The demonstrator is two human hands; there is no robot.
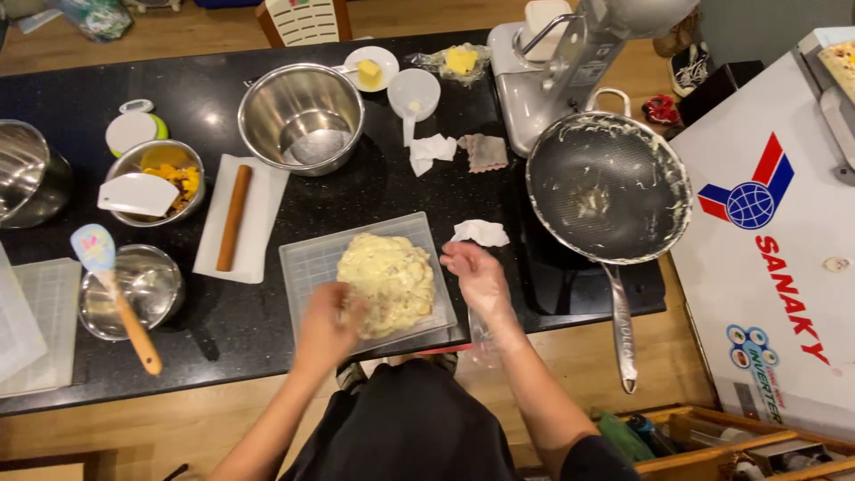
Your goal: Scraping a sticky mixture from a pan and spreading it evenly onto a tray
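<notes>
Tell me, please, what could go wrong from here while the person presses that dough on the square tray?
1. The clear tray sits near the counter's front edge, so pressure from the left hand on the dough might tip or slide it off.
2. The frying pan has a handle that juts past the counter beside the right hand; an elbow could knock it.

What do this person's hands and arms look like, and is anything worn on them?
Both forearms are bare, with no long sleeves, watch or bracelet in view. The left hand looks blurred, so fine detail cannot be told. The right hand seems covered by a thin clear plastic glove that hangs loose at the wrist. A dark short sleeve shows at the right upper arm, above a black apron.
</notes>
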